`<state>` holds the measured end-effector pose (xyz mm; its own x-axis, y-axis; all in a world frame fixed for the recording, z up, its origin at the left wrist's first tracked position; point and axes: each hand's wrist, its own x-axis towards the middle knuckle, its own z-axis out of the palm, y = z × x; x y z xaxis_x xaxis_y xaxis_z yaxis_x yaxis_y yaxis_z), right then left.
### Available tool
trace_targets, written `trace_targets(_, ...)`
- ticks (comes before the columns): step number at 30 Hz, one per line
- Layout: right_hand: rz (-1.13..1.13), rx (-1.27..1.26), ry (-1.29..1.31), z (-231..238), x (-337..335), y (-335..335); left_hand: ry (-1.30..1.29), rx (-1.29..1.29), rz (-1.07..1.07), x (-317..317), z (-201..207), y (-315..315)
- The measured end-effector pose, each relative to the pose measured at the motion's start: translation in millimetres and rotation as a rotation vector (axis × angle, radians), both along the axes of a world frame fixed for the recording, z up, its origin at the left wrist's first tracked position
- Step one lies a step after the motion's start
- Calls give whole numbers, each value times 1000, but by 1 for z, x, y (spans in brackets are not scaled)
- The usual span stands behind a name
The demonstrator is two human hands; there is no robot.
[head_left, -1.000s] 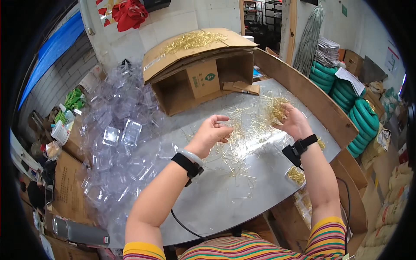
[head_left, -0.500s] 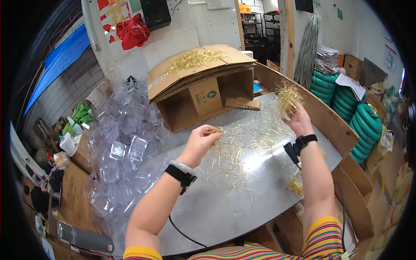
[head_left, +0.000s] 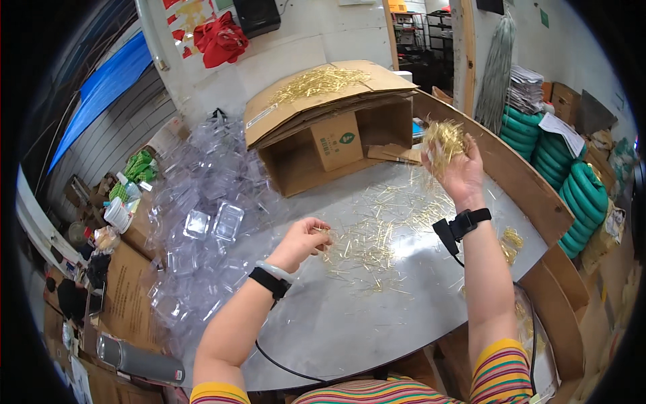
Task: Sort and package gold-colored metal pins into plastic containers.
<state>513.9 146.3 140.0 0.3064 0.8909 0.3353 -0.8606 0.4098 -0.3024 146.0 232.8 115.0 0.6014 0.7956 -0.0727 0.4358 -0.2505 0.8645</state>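
Our left hand [head_left: 300,244] sits farther left and nearer us than earlier, half curled; whether it pinches anything we cannot tell. Loose golden strips [head_left: 374,244] scatter across the table [head_left: 330,330]; our right hand [head_left: 464,180], palm upturned, cups a golden bundle [head_left: 444,144] above it.

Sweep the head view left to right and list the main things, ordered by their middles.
White tub, heap of clear plastic containers, left hand, scattered gold-coloured strands, right hand holding a gold-coloured bundle, green coils.
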Motion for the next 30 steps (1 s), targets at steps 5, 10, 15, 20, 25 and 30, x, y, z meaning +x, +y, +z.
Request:
trace_targets(5, -24, -243, -263, 5, -25, 38, 343, 270, -92, 1, -18, -14)
trace_targets(10, -230, -603, -546, -4, -69, 75, 371, 601, -105, -6, -40, -17)
trace_targets(15, -43, -445, -398, -36, -89, 96, 282, 510, -120, -6, -23, -34)
trace_targets(20, -82, -677, -599, -28, -115, 99, 211, 546, -16, -26, -20, -38)
trace_targets(25, -120, -532, -559, -40, -133, 107, 500, 657, 24, -40, -15, -46)
trace_targets(30, -85, -624, -604, -34, -159, 108, 467, 742, -48, -76, -11, -72)
